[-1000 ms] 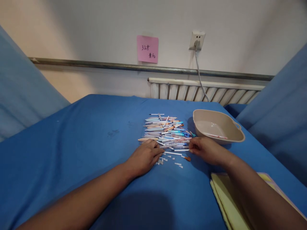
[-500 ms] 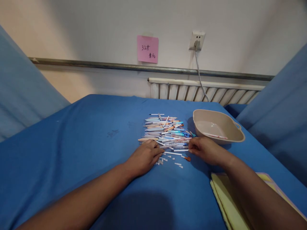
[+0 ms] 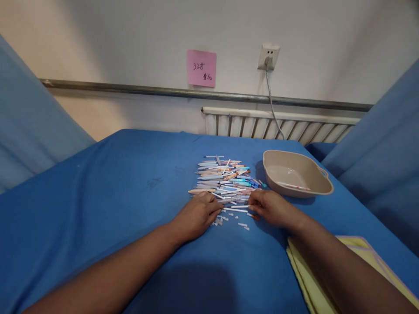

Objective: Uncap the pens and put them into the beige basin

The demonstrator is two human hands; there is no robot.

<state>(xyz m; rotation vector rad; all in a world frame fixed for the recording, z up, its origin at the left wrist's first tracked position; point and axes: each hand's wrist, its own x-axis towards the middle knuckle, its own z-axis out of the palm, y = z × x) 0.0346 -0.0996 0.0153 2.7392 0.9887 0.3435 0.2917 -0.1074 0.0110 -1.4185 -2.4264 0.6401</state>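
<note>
A pile of pens and thin sticks (image 3: 225,176) lies on the blue cloth (image 3: 131,183). At its near left corner my left hand (image 3: 198,216) is closed, with its fingertips on one end of a white stick (image 3: 235,210). My right hand (image 3: 270,207) pinches the right end of another white stick (image 3: 240,206), just above the first. An orange-brown piece (image 3: 253,216) lies partly under my right fingers. Small white bits (image 3: 242,224) are scattered in front of the pile.
To the right stands a beige basin (image 3: 297,174) with a thin reddish-white stick (image 3: 293,186) inside. A folded yellow towel (image 3: 310,274) lies under my right forearm. Behind are a radiator (image 3: 248,122) and a metal rail (image 3: 144,89); light blue curtains hang on both sides.
My right hand has moved a little to the left with its white stick, now partly covering the orange-brown piece. My left hand has stayed almost in place.
</note>
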